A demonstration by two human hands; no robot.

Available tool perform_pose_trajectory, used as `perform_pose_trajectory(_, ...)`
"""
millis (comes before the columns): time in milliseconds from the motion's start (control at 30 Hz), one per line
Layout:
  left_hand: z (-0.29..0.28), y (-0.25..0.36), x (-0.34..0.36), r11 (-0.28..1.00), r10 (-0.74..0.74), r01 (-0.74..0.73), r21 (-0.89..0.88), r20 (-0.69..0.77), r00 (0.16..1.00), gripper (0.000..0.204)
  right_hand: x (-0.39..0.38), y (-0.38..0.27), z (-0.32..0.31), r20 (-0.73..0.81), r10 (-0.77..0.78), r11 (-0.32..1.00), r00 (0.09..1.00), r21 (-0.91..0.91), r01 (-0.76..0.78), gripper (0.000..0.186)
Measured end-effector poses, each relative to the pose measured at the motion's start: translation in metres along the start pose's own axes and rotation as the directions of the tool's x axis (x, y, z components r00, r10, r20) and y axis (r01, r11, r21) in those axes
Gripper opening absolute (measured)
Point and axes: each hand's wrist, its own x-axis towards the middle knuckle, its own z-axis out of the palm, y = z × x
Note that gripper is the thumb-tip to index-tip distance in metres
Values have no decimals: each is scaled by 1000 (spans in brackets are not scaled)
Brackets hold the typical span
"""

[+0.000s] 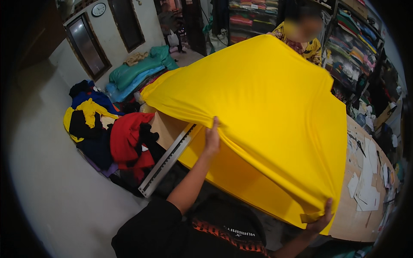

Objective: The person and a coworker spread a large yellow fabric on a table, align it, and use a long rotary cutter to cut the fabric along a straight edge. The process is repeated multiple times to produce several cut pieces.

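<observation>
Left forearm point(193, 176)'s stretched out front, left grip point(213, 134) pinched tight with fingers pointing away. Right forearm point(293, 245)'s lower and angled off to the right, right grip point(322, 218) curled in, the pair well apart, lol.

Fabric sheet point(258, 99) dead centre over the tabletop point(350, 221), metal rail point(165, 165) at 8 with its far end under the sheet's edge, clothes pile point(124, 139) at 9, wrapped bundles point(140, 71) between 10 and 11. Right of the sheet, on the tabletop: scissors point(360, 148) at 3, paper patterns point(366, 198) at 4. Co-worker point(301, 48) behind the sheet between 1 and 2, shelving point(254, 20) at 1.
</observation>
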Motion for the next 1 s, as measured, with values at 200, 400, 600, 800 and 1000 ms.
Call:
perform_pose_trajectory(200, 127, -24, -152, 971, 153, -213, 111, 398, 905, 39, 43, -32, -128, 26, 142, 930, 990, 340, -142, 53)
perform_pose_trajectory(400, 127, -77, -165, 998, -68, 68, 7, 134, 989, 43, 94, 29, -252, -211, 287, 953, 934, 165, -255, 50)
perform_pose_trajectory(600, 20, -125, -131, 978, -206, 207, -3, -69, 976, 49, 72, 104, -286, -382, 287, 845, 878, -330, -420, 58)
perform_pose_trajectory(800, -43, -143, -134, 947, -316, 321, -19, -237, 919, 44, 36, 115, -274, -344, 309, 762, 886, -468, -448, 64)
perform_pose_trajectory(1000, -47, -140, -128, 962, -272, 251, -106, -320, 907, 47, 24, 129, -271, -175, 61, 791, 983, -592, -154, 57)
